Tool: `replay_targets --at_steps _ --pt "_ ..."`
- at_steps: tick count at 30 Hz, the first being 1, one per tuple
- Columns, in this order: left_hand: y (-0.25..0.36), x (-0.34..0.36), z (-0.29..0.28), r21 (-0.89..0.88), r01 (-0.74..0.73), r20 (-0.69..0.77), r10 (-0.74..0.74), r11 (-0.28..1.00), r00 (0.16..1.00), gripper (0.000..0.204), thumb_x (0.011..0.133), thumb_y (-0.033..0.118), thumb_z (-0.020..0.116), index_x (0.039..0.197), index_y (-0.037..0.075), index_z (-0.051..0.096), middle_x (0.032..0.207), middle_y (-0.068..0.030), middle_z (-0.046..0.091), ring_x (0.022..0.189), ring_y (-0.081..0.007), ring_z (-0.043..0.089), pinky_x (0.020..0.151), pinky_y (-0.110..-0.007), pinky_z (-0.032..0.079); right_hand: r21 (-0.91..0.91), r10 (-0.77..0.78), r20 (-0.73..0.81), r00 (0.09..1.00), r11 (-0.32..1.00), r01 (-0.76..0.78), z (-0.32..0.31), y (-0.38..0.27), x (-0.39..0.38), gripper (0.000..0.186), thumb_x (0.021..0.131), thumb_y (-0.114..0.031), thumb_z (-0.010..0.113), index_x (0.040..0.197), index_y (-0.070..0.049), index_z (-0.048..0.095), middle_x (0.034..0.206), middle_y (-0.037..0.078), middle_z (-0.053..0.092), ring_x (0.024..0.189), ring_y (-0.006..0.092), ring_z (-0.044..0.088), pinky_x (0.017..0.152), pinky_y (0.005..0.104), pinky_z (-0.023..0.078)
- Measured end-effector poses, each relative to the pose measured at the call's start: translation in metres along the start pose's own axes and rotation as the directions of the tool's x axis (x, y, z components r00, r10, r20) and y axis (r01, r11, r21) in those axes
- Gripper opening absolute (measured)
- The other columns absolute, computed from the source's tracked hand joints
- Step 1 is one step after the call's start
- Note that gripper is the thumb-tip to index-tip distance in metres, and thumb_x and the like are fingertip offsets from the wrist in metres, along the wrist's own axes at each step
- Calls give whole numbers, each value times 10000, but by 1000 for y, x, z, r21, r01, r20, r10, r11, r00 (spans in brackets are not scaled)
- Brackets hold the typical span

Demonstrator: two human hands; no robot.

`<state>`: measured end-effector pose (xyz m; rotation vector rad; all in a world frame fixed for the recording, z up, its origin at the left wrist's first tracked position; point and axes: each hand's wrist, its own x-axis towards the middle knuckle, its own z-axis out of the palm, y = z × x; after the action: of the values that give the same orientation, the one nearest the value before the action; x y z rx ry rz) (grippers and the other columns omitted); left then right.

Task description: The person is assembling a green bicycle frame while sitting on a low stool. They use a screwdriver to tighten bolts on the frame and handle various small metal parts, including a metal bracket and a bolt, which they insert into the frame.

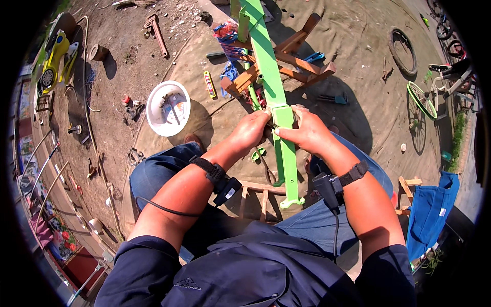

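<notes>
A long light-green metal beam (268, 71) runs away from me, its near end hanging between my knees. Its far part rests across a brown wooden stool (294, 59). My left hand (248, 134) is closed against the left side of a raised bracket (282, 116) on the beam, with its fingertips partly hidden. From the right, my right hand (309, 132) grips the same spot, thumb on the near face and fingers over the bracket's far edge. Whether a small part sits between the fingers, I cannot make out.
On the left stand a white basin (169, 108) with small parts inside and a red pipe wrench (157, 35). A yellow-and-red packet (209, 84) lies beside blue rope (229, 77). A tyre (403, 51), a bicycle (434, 94) and a blue cloth-covered chair (433, 212) are on the right.
</notes>
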<state>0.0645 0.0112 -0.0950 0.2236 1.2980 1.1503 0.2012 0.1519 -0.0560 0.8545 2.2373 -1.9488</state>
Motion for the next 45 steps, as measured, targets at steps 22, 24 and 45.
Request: replay_targets --at_steps 22,24,45 --pt "-1 2 -2 55 8 -54 -5 998 999 282 978 321 453 930 57 541 674 -13 509 520 -97 428 472 -264 339 1 27 4 1000 1000 -27 -2 -11 -2 485 743 -241 755 1114 29 599 966 110 664 889 155 615 813 310 491" --pt "2 0 2 76 -11 -81 17 997 997 273 983 331 451 939 76 539 682 -2 504 518 -84 417 466 -248 320 0 26 5 1000 1000 -26 -2 -13 -2 488 740 -241 755 1116 27 598 966 111 661 894 154 613 813 310 490" --pt "0 1 -2 88 -2 -77 9 996 997 209 982 299 472 949 104 540 691 29 493 526 -56 399 472 -216 296 -40 100 85 991 995 -97 -7 -30 -4 692 758 -279 770 1274 85 486 1127 126 617 1013 142 575 897 285 468"
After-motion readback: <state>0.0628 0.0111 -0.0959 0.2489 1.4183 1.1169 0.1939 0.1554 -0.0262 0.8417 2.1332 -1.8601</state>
